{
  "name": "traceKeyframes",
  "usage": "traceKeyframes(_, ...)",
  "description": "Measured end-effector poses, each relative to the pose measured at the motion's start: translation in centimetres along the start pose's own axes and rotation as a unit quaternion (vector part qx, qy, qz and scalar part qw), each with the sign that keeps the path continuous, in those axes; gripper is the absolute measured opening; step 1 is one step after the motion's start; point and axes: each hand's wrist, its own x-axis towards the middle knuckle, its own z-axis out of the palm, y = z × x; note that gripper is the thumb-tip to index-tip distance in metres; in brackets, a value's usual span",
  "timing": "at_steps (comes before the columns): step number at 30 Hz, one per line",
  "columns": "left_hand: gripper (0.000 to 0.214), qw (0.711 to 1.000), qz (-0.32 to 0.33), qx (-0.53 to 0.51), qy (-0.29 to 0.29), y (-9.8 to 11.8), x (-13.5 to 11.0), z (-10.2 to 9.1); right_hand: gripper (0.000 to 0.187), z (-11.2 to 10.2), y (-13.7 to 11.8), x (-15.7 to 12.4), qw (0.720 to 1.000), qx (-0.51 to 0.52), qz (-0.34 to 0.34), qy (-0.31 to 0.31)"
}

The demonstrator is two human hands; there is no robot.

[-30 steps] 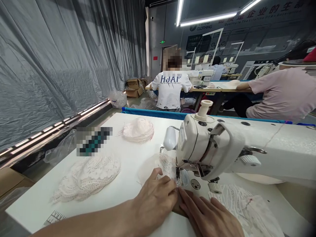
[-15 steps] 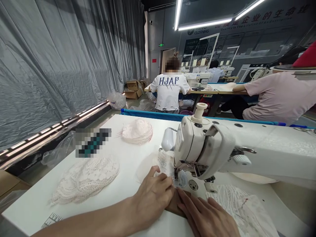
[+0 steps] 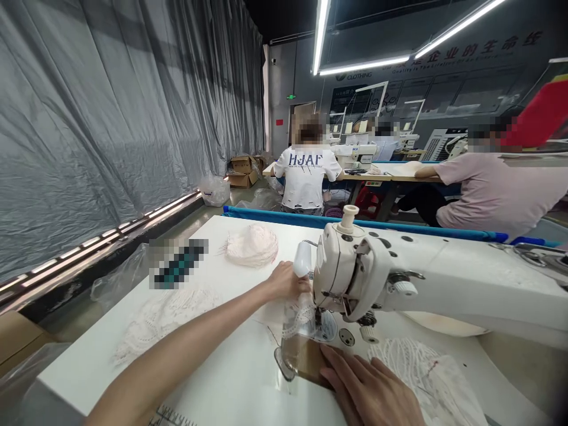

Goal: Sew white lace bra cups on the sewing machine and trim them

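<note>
I sit at a white sewing machine (image 3: 399,284). My left hand (image 3: 286,283) reaches behind the needle, fingers closed on the white lace strip (image 3: 297,316) that runs under the presser foot. My right hand (image 3: 370,390) lies flat, fingers stretched out, pressing a brown piece (image 3: 304,361) with a clear edge onto the table in front of the needle.
The white table (image 3: 231,378) holds a pile of white lace (image 3: 164,316) at the left, a pinkish pile (image 3: 252,245) further back, and more lace (image 3: 417,367) at the right. Other people sit at sewing tables beyond. A grey plastic curtain (image 3: 110,118) lines the left.
My left hand has gone from beside my right hand in front of the needle to behind the machine head. The lace strip now stretches back. The camera has tilted up a little.
</note>
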Motion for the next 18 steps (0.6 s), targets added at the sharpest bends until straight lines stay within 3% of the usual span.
traceKeyframes(4, 0.026, 0.997, -0.02, -0.026, -0.074, 1.1, -7.2, -2.8, 0.022, -1.5, -0.9, 0.1, 0.993, 0.1, 0.058, 0.003)
traceKeyframes(6, 0.031, 0.985, -0.003, -0.122, -0.12, 2.4, -11.2, -3.5, 0.039, -2.5, -2.0, 0.2, 0.984, 0.163, 0.071, 0.022)
traceKeyframes(8, 0.029, 0.956, -0.006, -0.252, -0.153, 3.9, -14.5, -3.4, 0.057, -3.8, -3.6, 0.2, 0.96, 0.26, 0.099, -0.007)
traceKeyframes(10, 0.032, 0.929, -0.054, -0.334, -0.152, 5.2, -16.7, -2.6, 0.045, -5.2, -5.1, 0.3, 0.903, 0.388, 0.153, -0.103)
traceKeyframes(12, 0.036, 0.907, -0.105, -0.388, -0.123, 6.1, -18.3, -1.5, 0.025, -6.7, -6.5, 0.3, 0.81, 0.51, 0.207, -0.203)
traceKeyframes(13, 0.037, 0.895, -0.123, -0.414, -0.11, 6.4, -18.9, -1.0, 0.025, -7.4, -7.0, 0.2, 0.761, 0.56, 0.226, -0.236)
traceKeyframes(15, 0.04, 0.867, -0.149, -0.463, -0.107, 6.8, -19.9, 0.0, 0.032, -8.6, -7.7, -0.3, 0.683, 0.632, 0.252, -0.266)
traceKeyframes(18, 0.044, 0.833, -0.177, -0.508, -0.127, 7.4, -21.3, 1.0, 0.037, -10.0, -8.3, -1.6, 0.615, 0.68, 0.288, -0.276)
